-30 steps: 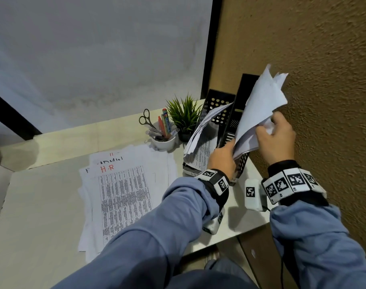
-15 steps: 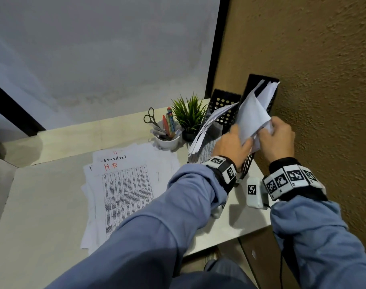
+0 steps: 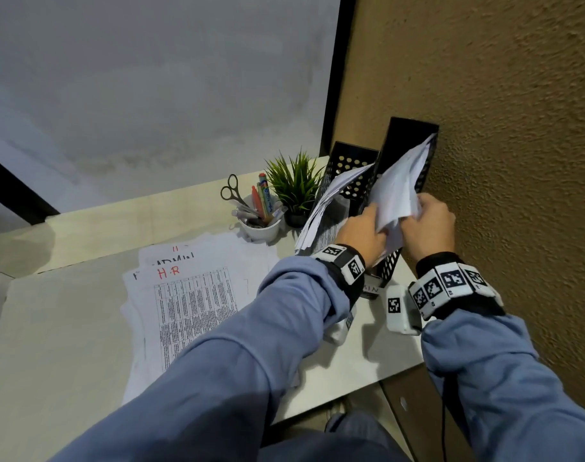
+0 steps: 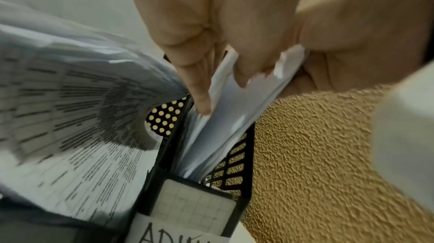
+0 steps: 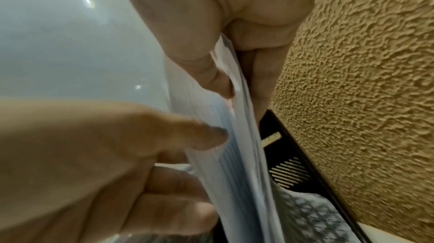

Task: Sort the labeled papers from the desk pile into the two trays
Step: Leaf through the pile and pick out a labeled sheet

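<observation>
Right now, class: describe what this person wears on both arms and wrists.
Both arms wear loose grey-blue sleeves. Each wrist has a black band carrying white blocks printed with black square markers: left band, right band. A thin black cable hangs below the right sleeve. The hands are bare.

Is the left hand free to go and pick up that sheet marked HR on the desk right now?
Probably not yet. The left hand is pinching the sheaf of papers together with the right hand over the right-hand tray. The HR sheet lies uncovered on the pile, so nothing blocks it.
</observation>
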Available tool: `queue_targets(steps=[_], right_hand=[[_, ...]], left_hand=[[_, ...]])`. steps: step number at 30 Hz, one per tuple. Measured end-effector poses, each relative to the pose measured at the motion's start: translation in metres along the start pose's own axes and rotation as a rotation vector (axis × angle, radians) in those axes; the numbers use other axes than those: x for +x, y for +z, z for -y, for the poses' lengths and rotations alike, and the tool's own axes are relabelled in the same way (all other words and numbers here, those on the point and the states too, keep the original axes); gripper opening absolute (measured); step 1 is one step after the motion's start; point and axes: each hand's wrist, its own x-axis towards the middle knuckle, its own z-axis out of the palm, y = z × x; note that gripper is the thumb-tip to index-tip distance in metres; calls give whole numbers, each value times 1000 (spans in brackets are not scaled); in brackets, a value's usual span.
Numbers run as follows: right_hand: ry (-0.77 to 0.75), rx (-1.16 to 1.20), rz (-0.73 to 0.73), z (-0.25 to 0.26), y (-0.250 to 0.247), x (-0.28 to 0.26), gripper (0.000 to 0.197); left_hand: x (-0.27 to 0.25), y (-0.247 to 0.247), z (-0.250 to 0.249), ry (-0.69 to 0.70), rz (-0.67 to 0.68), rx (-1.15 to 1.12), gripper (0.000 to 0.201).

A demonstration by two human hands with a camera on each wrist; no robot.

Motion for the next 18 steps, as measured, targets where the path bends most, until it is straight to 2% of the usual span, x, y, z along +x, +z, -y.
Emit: queue_targets(steps=[2,4,6,8,11,13,15,17,18], right_hand=[[57,11,53,-4,7,1,22],[93,36,26,-3,10,1,30],[84,84,-81,6,9,-2,39],[-21,143,-195,23,8,-9,43],[-351,208,-299,51,17,-27,45],[-492,251,-229,65,35,-46,43],[-567,284,-62,75,61,-69,37],[-543,289,157,76,93,-91,32],[-464,282,275,74,109,-101,31]], left_hand=[[-6,-4,6,15,41,-129,53],[-18,-10,17,44,32,-232,60],[-34,-16,39,25,-55,-361,47],[-53,-25,76,-58,-185,-446,34],[-81,-41,148,-278,-413,-367,26],[-102,-55,198,-427,-540,-263,26],[-122,-68,239,-610,-583,-178,26],[-140,-77,269,-848,-505,-22,34],[-148,-80,279,-973,-437,43,43]])
